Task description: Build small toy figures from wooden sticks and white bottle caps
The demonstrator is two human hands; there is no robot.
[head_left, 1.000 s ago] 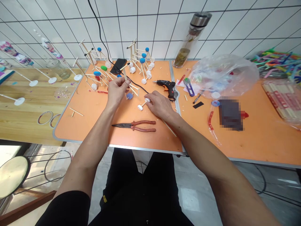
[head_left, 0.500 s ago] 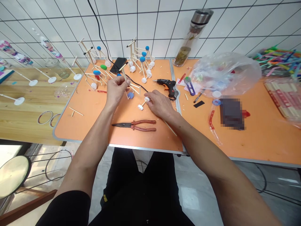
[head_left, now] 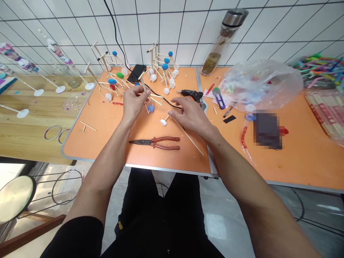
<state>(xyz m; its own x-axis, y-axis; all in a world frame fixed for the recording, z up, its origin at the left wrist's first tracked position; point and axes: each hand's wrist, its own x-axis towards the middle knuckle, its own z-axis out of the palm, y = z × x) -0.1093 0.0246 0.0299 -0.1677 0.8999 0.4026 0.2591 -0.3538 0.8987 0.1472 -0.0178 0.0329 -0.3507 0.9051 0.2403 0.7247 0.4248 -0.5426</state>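
My left hand [head_left: 135, 103] pinches a small frame of wooden sticks [head_left: 156, 99] between thumb and fingertips, above the orange table. Below that frame lies a blue disc [head_left: 151, 109]. My right hand [head_left: 191, 113] is open, thumb and fingers apart, to the right of a white wheel [head_left: 163, 122] on a short stick axle. The axle's other end is hidden by the thumb. A long thin stick [head_left: 189, 137] runs out from under this hand. Pliers with red-brown handles [head_left: 154, 142] rest in front of both hands. Behind my right hand, the black glue gun [head_left: 191, 94] is partly covered.
Several stick models with blue caps [head_left: 165, 67] stand at the back, beside a phone [head_left: 136, 73]. Snips [head_left: 219, 98], a plastic bag [head_left: 260, 84] and a tall tea bottle [head_left: 224, 43] are to the right. Short sticks [head_left: 88, 126] lie at left.
My right hand has let go of the white wheel at the axle's near end and opened, shifting slightly up and right, now covering part of the glue gun. My left hand keeps its pinch.
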